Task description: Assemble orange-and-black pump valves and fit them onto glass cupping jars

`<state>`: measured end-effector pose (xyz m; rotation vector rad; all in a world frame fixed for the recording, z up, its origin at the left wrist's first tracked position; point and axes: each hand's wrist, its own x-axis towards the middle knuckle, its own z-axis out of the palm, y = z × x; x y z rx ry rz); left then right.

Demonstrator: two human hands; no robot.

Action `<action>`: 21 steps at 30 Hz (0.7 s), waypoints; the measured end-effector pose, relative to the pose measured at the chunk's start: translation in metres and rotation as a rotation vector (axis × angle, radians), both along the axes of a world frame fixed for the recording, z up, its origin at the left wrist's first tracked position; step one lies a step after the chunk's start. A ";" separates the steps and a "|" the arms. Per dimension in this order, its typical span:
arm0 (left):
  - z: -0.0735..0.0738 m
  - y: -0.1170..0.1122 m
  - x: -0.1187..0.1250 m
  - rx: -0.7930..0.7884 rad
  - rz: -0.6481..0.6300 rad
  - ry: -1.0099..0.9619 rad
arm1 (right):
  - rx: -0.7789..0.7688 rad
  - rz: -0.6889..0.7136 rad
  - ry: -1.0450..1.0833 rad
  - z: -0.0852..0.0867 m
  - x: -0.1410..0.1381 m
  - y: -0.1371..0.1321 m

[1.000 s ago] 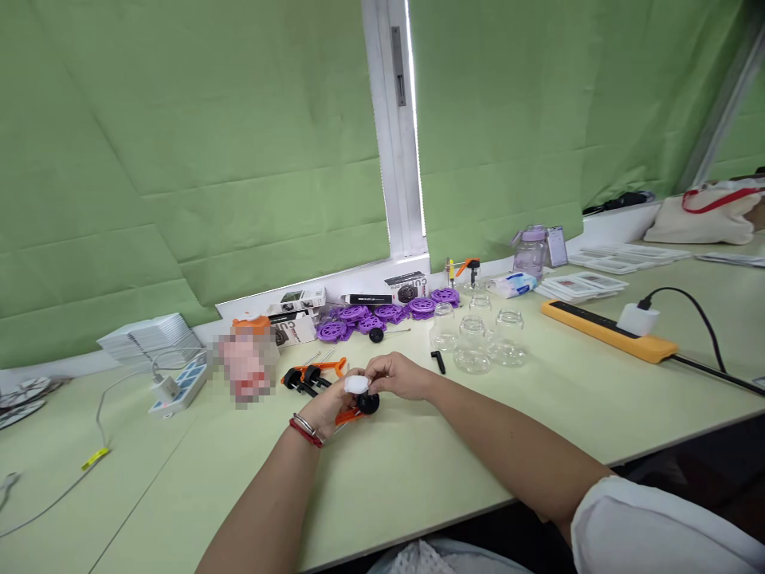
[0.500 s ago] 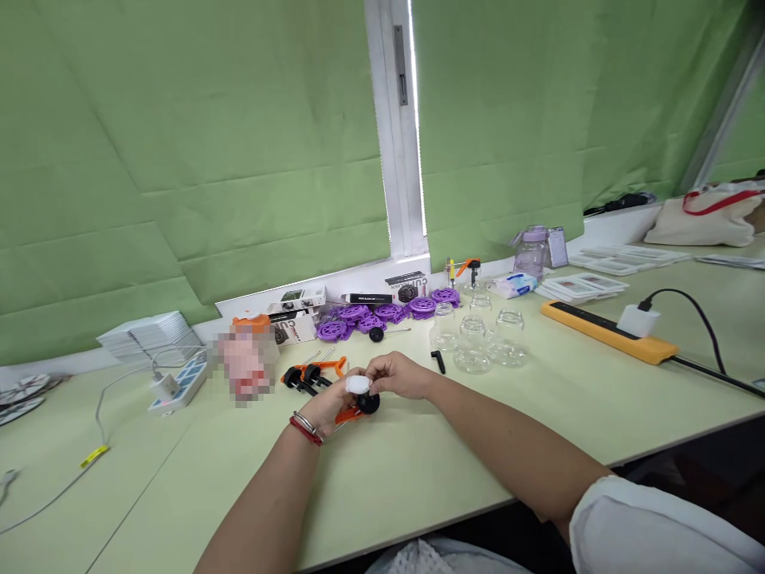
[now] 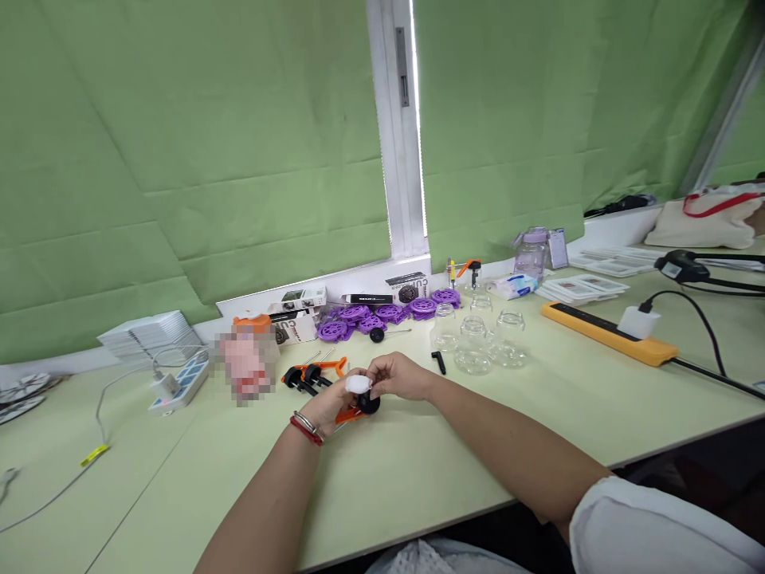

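My left hand (image 3: 326,408) is closed around a black and orange bottle top (image 3: 369,402), with its orange lever jutting out below the fingers. A white rounded piece (image 3: 358,384) shows at the left thumb; its kind is unclear. My right hand (image 3: 398,375) pinches at the upper side of the bottle top, close against the left fingers, and what lies between its fingertips is hidden. Just beyond the left hand lie more black and orange bottle tops (image 3: 314,373) with thin metal rods. A small black angled part (image 3: 439,362) rests right of my hands.
Clear glass bottles (image 3: 473,347) stand right of centre. Purple wheel-shaped parts (image 3: 364,320) and boxes (image 3: 294,327) line the wall. An orange power strip (image 3: 610,331) lies at right, a white one (image 3: 179,388) at left with cables. A black strapped device (image 3: 684,265) is at the right edge.
A black strapped device has come into view at the right edge. Both hands and the bottle top stay almost where they were.
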<state>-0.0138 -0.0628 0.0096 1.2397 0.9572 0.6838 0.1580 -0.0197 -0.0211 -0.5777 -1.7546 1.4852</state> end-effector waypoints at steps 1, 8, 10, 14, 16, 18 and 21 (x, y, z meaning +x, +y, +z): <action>0.000 0.000 0.000 -0.001 0.004 0.001 | 0.005 -0.003 -0.005 0.000 0.000 0.000; -0.005 0.003 -0.004 -0.022 0.020 -0.051 | 0.081 -0.007 -0.017 0.003 0.001 -0.002; -0.006 0.004 -0.004 -0.024 0.012 -0.056 | 0.128 -0.021 -0.040 0.003 0.001 -0.002; -0.004 0.003 -0.003 -0.024 0.015 -0.050 | 0.101 -0.047 -0.045 0.003 0.001 -0.003; -0.003 0.002 -0.002 -0.027 0.036 -0.055 | 0.099 -0.036 -0.032 0.003 0.000 -0.003; -0.001 0.001 -0.001 -0.032 0.041 -0.053 | 0.112 -0.040 -0.046 0.003 0.000 -0.004; 0.001 -0.001 0.001 -0.039 0.042 -0.057 | 0.098 -0.059 -0.044 0.003 0.000 -0.004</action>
